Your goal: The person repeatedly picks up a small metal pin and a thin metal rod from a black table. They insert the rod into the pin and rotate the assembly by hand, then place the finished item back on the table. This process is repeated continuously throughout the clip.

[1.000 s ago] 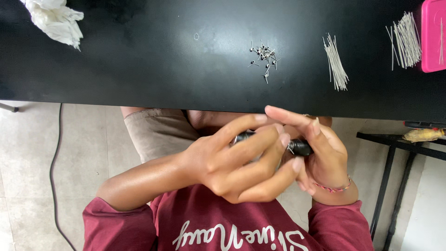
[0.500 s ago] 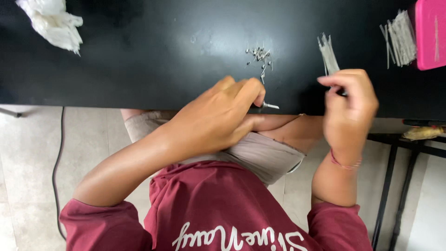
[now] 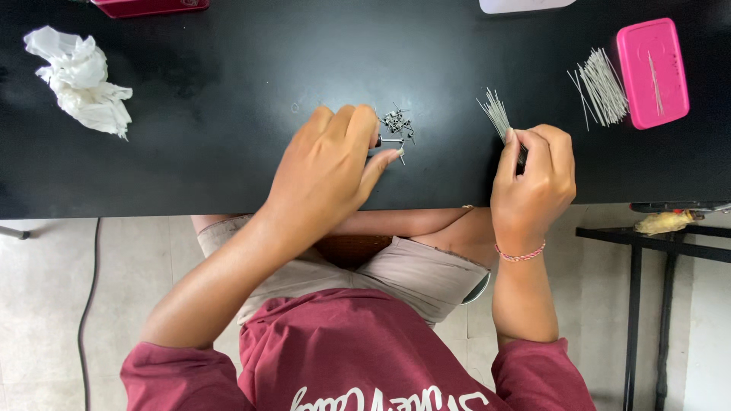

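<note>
My left hand point(image 3: 327, 171) rests on the black table point(image 3: 228, 114), its fingertips pinched on a small metal pin point(image 3: 390, 141) at the edge of a little pile of small metal pieces point(image 3: 399, 123). To the right, my right hand point(image 3: 533, 179) has its fingers closed on the near end of a fanned bundle of thin metal wires point(image 3: 495, 113). A small dark part shows between its fingers; I cannot tell what it is.
A second bundle of thin wires point(image 3: 601, 87) lies beside a pink box point(image 3: 652, 72) at the far right. Crumpled white tissue point(image 3: 80, 80) sits at the far left. A red box edge point(image 3: 148, 6) is at the top. A black stand point(image 3: 647, 243) is beside the table.
Both hands rose from my lap, where they were together on a small dark object, onto the table. The left went to the metal pieces, the right to the wire bundle.
</note>
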